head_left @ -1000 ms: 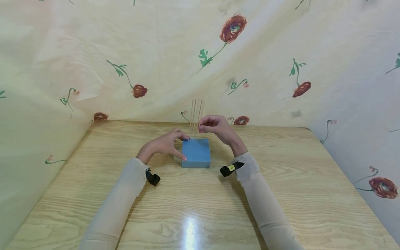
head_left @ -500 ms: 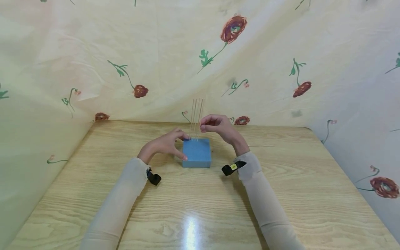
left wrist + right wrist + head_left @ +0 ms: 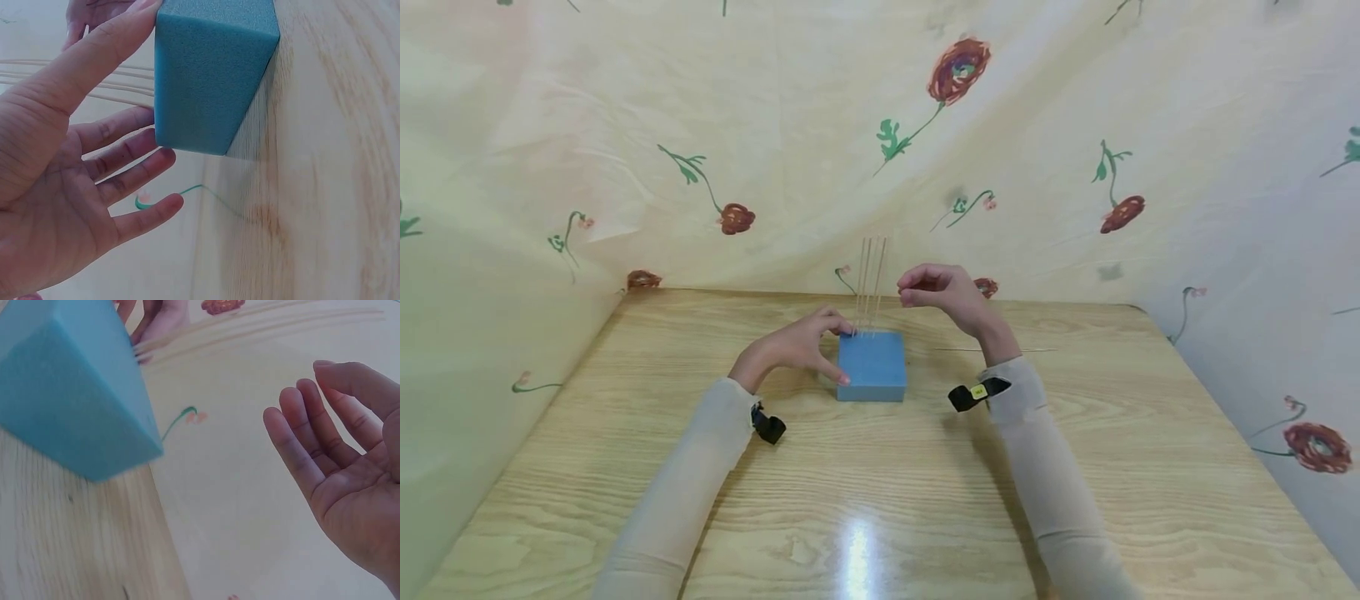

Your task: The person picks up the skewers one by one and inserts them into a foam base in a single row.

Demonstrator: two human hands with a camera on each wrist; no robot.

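A blue foam block point(image 3: 871, 367) sits on the table, and several thin wooden sticks point(image 3: 877, 283) stand upright in its top along the far edge. My left hand point(image 3: 793, 343) holds the block from its left side, thumb at the near edge and fingers at the far edge. In the left wrist view, the thumb and some fingertips touch the foam block point(image 3: 209, 84). My right hand point(image 3: 951, 296) is raised to the right of the sticks, apart from them. Its fingers are loosely bent, with nothing between them in the right wrist view.
Behind the right wrist, at least one thin stick point(image 3: 1037, 350) lies flat on the wooden table point(image 3: 820, 492). A floral curtain point(image 3: 790, 150) hangs behind the table and along both sides.
My right hand has let go of a stick at the right of the row and drawn back to the right and slightly up. My left hand and the block stay in place.
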